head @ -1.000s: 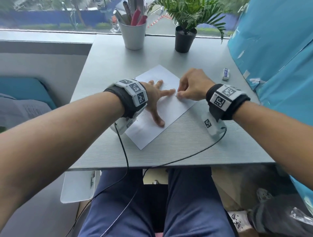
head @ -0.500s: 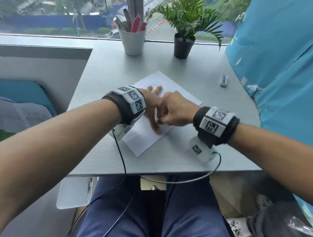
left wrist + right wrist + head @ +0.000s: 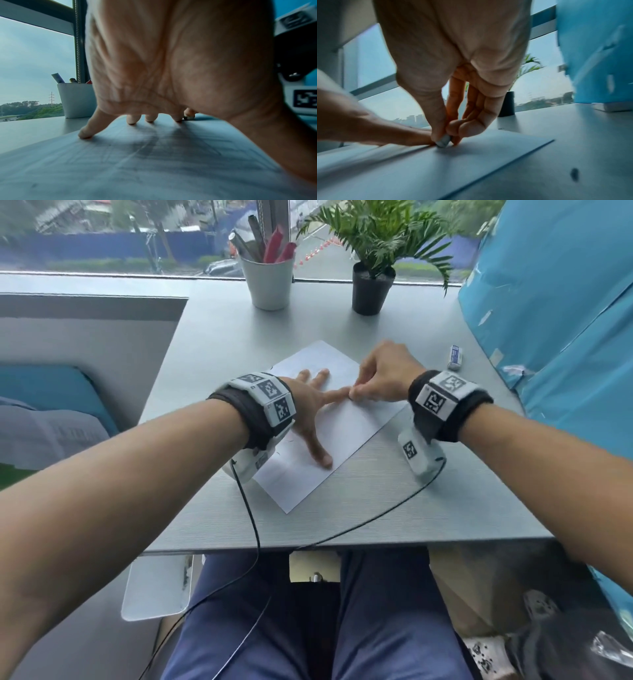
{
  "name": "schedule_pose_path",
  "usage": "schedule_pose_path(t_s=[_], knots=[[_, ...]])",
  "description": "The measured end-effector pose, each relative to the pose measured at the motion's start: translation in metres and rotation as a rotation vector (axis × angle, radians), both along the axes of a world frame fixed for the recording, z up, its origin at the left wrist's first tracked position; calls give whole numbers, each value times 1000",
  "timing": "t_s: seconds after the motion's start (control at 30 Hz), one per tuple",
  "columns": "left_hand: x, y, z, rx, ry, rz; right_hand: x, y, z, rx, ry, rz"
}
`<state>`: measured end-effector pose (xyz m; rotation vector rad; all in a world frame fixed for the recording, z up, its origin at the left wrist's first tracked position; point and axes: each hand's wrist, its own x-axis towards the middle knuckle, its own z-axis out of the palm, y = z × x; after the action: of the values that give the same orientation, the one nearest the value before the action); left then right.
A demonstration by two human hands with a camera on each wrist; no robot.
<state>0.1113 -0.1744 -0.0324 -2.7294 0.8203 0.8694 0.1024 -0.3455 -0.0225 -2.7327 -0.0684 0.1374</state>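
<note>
The left hand (image 3: 308, 409) lies flat on the sheet of paper (image 3: 349, 433) with its fingers spread wide and straight. It holds nothing and only presses the paper down. In the left wrist view the fingertips (image 3: 84, 134) touch the sheet while the palm arches up a little. The thumb points back toward the person, and the first finger points to the right.

The right hand (image 3: 383, 374) is curled, with its knuckles up and its fingers pointing down. Its thumb and first finger pinch a small grey thing (image 3: 443, 140). This small thing sits on the paper, just beside the tip of the left first finger. What it is cannot be made out.

The paper lies flat on the grey table (image 3: 411, 508), in the middle, turned at a slant. One corner points to the window and one points to the person. Its long side looks to run from near left to far right. A straight line crosses the sheet by the grey thing.

A white cup of pens (image 3: 270, 285) and a plant pot (image 3: 371, 290) stand at the far edge. A small eraser (image 3: 455, 357) lies to the right.
</note>
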Motion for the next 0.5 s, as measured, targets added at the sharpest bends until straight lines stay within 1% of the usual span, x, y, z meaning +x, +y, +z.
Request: schedule_pose_path(t_s=[0.03, 0.13, 0.17, 0.2, 0.3, 0.33, 0.37, 0.4, 0.5], knots=[[0, -1, 2, 5, 4, 2, -4, 6, -2, -5, -7, 22], [2, -2, -2, 41, 17, -42, -40, 36, -11, -1, 104, 235], [3, -2, -2, 46, 23, -51, -44, 38, -11, -1, 125, 287], [4, -2, -3, 42, 26, -44, -39, 34, -10, -7, 125, 288], [2, -1, -2, 11, 4, -3, -2, 5, 0, -36, 21, 74], [2, 0, -3, 1, 0, 2, 5, 0, 0, -50, -4, 28], [2, -1, -1, -3, 1, 4, 3, 4, -2, -49, -13, 32], [3, -2, -1, 0, 8, 0, -6, 14, -4, -38, 2, 75], [4, -3, -3, 38, 16, -54, -45, 41, -10, 10, 108, 274]])
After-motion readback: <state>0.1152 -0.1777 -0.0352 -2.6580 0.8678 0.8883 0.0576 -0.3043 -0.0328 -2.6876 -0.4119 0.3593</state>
